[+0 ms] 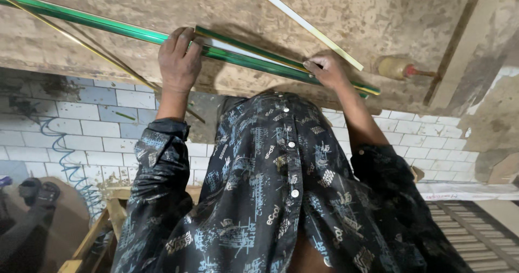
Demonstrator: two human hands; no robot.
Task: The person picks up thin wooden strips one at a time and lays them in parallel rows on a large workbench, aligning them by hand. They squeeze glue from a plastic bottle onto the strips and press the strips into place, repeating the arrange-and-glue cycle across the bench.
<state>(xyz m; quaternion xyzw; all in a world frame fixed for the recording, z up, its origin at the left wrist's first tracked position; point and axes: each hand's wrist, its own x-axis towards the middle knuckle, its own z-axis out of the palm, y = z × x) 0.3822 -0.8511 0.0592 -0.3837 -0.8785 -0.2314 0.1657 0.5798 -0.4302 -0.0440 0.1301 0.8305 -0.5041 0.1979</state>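
Two long green strips with pale and gold edges lie on a worn wooden workbench (367,13). The longer green strip (97,25) runs from the far left across to the right. My left hand (179,62) is curled over it, fingers gripping the top edge. A shorter green strip (254,50) lies alongside. My right hand (327,70) presses on the strips further right, thumb and fingers pinching them against the bench. My dark patterned shirt fills the lower middle.
A thin pale strip (303,23) lies diagonally on the bench. A tool with a round wooden handle (397,67) lies right of my right hand. A thin gold strip (81,43) crosses at left. A blue coiled hose (67,165) lies on the tiled floor.
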